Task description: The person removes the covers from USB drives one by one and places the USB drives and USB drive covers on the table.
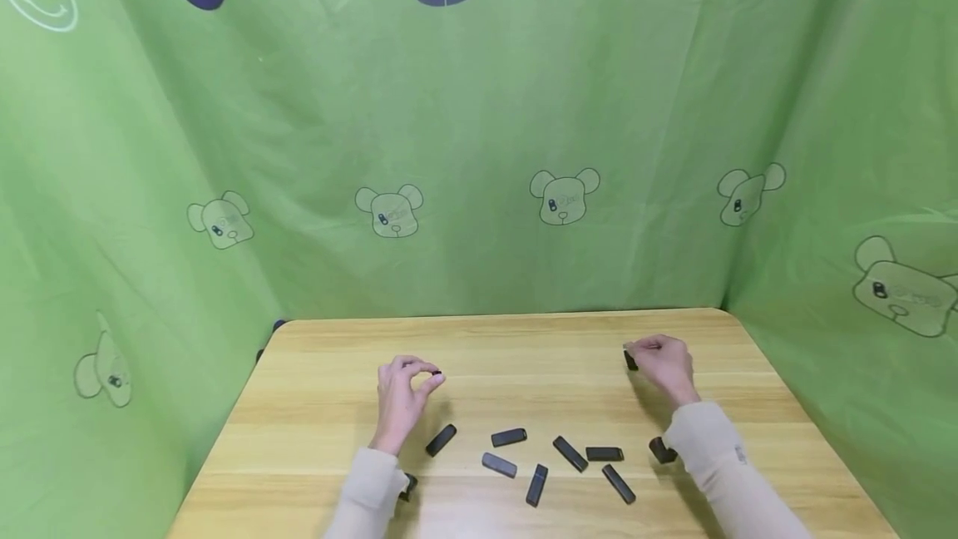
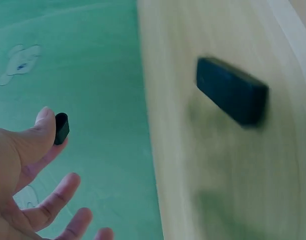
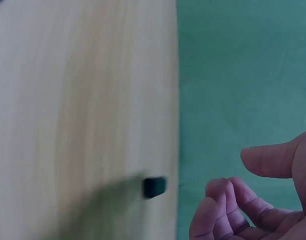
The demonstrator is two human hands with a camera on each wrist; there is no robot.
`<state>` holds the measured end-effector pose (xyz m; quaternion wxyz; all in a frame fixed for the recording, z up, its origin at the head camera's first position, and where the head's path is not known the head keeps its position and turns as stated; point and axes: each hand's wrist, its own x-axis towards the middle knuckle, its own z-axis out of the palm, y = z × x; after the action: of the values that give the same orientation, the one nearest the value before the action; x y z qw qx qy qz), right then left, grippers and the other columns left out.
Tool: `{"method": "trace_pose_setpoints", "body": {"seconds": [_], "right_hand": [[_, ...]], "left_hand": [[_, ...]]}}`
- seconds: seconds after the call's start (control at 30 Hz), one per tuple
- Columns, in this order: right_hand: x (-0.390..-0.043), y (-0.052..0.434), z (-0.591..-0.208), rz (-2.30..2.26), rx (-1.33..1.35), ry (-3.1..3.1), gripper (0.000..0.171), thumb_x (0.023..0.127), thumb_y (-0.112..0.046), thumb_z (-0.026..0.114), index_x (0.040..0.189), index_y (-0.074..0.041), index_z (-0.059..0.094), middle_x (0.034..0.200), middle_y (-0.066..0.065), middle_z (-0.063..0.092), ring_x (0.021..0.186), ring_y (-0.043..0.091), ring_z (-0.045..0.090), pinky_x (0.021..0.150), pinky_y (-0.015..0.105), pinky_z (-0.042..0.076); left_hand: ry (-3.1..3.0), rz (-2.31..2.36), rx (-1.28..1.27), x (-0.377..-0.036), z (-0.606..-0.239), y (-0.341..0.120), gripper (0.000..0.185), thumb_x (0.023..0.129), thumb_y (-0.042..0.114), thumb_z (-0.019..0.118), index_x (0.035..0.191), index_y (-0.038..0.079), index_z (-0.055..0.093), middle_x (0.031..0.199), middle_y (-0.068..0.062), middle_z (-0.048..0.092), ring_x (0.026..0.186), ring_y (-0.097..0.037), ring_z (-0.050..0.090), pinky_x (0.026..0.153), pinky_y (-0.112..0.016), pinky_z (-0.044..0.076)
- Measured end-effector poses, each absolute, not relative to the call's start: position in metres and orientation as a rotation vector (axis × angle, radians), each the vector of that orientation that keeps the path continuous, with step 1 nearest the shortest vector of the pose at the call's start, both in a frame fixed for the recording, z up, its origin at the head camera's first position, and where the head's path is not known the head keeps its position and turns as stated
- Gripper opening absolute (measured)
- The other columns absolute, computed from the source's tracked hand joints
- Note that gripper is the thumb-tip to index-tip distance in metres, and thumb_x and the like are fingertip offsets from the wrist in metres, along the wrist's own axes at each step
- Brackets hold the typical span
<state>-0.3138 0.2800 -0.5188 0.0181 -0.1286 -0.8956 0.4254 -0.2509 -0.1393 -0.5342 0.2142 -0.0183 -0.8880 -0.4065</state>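
My left hand (image 1: 399,402) is raised over the left of the table, pinching a small black USB stick cap (image 2: 62,128) between thumb and index finger. The cap's hollow end shows in the left wrist view, where the other fingers spread loosely. At the far right, my right hand (image 1: 662,366) hovers by a dark USB stick (image 1: 631,359) with a light end, just past the fingertips. Seen from the right wrist, the thumb stands apart from the bent fingers with nothing between them, and a blurred dark piece (image 3: 154,187) shows against the table.
Several dark USB sticks lie scattered near the table's front, among them one (image 1: 441,440) below my left hand, a greyer one (image 1: 499,465) and one (image 1: 618,483) toward the right. Green patterned curtains (image 1: 479,273) enclose the wooden table (image 1: 509,348) at the back and sides.
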Motion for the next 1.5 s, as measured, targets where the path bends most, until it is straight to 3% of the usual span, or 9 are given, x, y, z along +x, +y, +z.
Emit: {"method": "trace_pose_setpoints", "body": {"seconds": [0.2,0.47,1.5], "right_hand": [[-0.296,0.260,-0.502,1.274,-0.259,-2.727,0.035,0.096,-0.032,0.067,0.111,-0.001,0.070,0.098,0.013,0.073,0.081,0.016,0.064,0.068,0.026,0.049],[-0.267,0.236,-0.478,1.260,-0.095,-2.691,0.028,0.096,-0.028,0.068,0.105,-0.002,0.071,0.090,0.012,0.071,0.077,0.015,0.061,0.065,0.023,0.048],[-0.176,0.193,-0.448,1.310,0.128,-2.749,0.005,0.092,-0.014,0.073,0.089,-0.011,0.073,0.078,-0.001,0.071,0.067,0.002,0.058,0.064,0.020,0.051]], "left_hand": [[-2.522,-1.031,-0.015,-0.262,-0.541,-0.148,0.017,0.078,0.023,0.085,0.091,0.013,0.081,0.117,-0.017,0.070,0.114,-0.039,0.051,0.091,-0.052,0.038],[-2.598,-0.968,0.004,-0.282,-0.543,-0.160,0.018,0.079,0.026,0.086,0.092,0.013,0.082,0.121,-0.017,0.069,0.117,-0.040,0.051,0.091,-0.052,0.040],[-2.776,-0.881,0.091,-0.320,-0.573,-0.174,0.022,0.081,0.028,0.084,0.095,0.012,0.081,0.125,-0.020,0.067,0.118,-0.041,0.049,0.087,-0.055,0.040]]}}
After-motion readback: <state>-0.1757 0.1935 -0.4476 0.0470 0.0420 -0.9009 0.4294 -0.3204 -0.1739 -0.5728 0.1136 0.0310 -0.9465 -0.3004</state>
